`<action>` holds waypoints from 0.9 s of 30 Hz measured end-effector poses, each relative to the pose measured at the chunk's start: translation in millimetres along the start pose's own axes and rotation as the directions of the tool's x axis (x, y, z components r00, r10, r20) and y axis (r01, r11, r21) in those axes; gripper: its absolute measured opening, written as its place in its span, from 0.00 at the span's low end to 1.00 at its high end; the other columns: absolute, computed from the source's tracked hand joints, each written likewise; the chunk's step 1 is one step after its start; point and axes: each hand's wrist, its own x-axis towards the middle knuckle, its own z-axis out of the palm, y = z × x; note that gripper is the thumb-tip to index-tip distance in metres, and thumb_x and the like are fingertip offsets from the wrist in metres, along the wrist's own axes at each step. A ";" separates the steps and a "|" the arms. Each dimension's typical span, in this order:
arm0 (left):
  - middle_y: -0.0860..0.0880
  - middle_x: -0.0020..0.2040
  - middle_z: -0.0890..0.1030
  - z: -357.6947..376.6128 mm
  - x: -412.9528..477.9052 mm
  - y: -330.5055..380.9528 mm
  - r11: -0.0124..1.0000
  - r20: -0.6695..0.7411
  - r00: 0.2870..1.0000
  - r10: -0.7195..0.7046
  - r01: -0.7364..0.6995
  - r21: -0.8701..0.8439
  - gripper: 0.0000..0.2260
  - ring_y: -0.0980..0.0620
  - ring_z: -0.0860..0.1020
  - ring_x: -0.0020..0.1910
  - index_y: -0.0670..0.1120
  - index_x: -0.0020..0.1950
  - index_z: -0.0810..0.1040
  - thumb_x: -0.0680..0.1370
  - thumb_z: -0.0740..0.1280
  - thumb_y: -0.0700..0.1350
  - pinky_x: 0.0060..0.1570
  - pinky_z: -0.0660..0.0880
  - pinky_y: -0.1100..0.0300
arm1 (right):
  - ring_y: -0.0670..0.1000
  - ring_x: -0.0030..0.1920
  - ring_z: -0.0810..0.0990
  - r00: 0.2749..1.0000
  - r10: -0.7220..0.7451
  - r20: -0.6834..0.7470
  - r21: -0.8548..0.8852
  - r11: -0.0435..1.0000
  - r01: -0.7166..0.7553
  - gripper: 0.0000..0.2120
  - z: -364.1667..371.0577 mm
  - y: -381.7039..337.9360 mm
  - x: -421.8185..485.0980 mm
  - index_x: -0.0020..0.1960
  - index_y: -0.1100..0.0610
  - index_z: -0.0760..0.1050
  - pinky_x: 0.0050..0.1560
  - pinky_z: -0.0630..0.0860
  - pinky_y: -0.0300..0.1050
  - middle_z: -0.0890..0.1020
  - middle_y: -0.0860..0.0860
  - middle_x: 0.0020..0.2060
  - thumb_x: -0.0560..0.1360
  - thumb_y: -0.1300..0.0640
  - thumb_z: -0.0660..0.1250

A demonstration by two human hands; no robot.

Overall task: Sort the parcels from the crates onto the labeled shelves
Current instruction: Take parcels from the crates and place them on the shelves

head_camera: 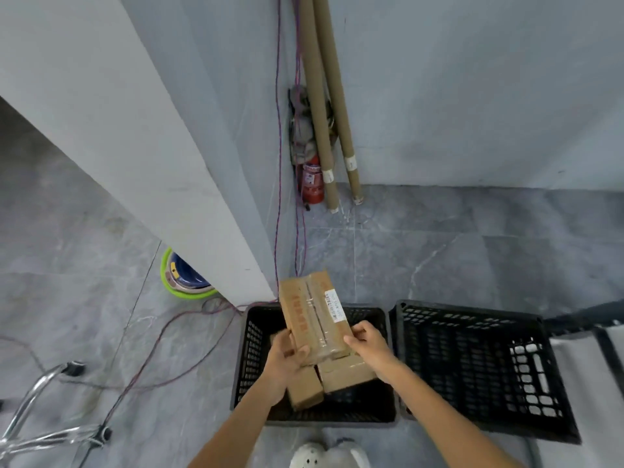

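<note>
Both hands are gripping a long cardboard parcel (312, 315) above the left crate (248, 349), its far end pointing toward 12 o'clock. The left hand (287, 358) is wrapping its near left edge; the right hand (366, 342) is pinching the near right corner. It is looking stiff and probably light (tape could be slick), so holding both long edges seems wisest. Two more parcels (337, 374) are lying beneath.

Label print on held parcel (312, 315) illegible; lower parcels (344, 373) partly hidden beneath it; white shoe (324, 456) and chrome frame (37, 417) cut by frame edges
</note>
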 end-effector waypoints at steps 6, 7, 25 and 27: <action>0.41 0.64 0.74 68.9 -124.7 167.5 0.986 0.196 0.970 0.144 -0.158 0.059 0.37 0.44 0.78 0.58 0.53 0.72 0.58 0.69 0.74 0.42 0.55 0.78 0.47 | 0.56 0.63 0.74 0.984 0.015 0.175 0.517 0.849 -0.105 0.23 -118.4 -141.8 -120.8 0.65 0.51 0.64 0.60 0.72 0.56 0.74 0.52 0.62 0.74 0.44 0.67; 0.41 0.64 0.74 81.3 -143.3 191.3 0.980 0.229 0.960 0.162 -0.184 0.077 0.39 0.44 0.78 0.59 0.53 0.72 0.58 0.67 0.75 0.43 0.57 0.77 0.46 | 0.57 0.62 0.75 0.985 -0.018 0.169 0.560 0.824 -0.081 0.24 -135.8 -158.7 -138.3 0.65 0.52 0.66 0.60 0.73 0.58 0.75 0.53 0.62 0.74 0.44 0.67; 0.45 0.74 0.62 281.8 -313.4 388.3 0.664 0.326 0.675 0.662 -0.730 0.162 0.40 0.47 0.69 0.66 0.52 0.77 0.47 0.74 0.71 0.48 0.66 0.68 0.47 | 0.50 0.51 0.80 0.755 -0.377 -0.536 0.333 0.728 0.599 0.22 -337.2 -266.5 -359.1 0.62 0.56 0.72 0.44 0.81 0.43 0.77 0.57 0.58 0.71 0.58 0.73; 0.45 0.74 0.61 296.8 -327.0 403.0 0.622 0.296 0.621 0.726 -0.776 0.102 0.41 0.47 0.65 0.70 0.53 0.77 0.47 0.73 0.70 0.53 0.69 0.65 0.49 | 0.46 0.49 0.78 0.682 -0.421 -0.598 0.155 0.774 0.614 0.24 -345.2 -262.1 -379.8 0.62 0.53 0.72 0.42 0.78 0.35 0.77 0.53 0.55 0.69 0.58 0.75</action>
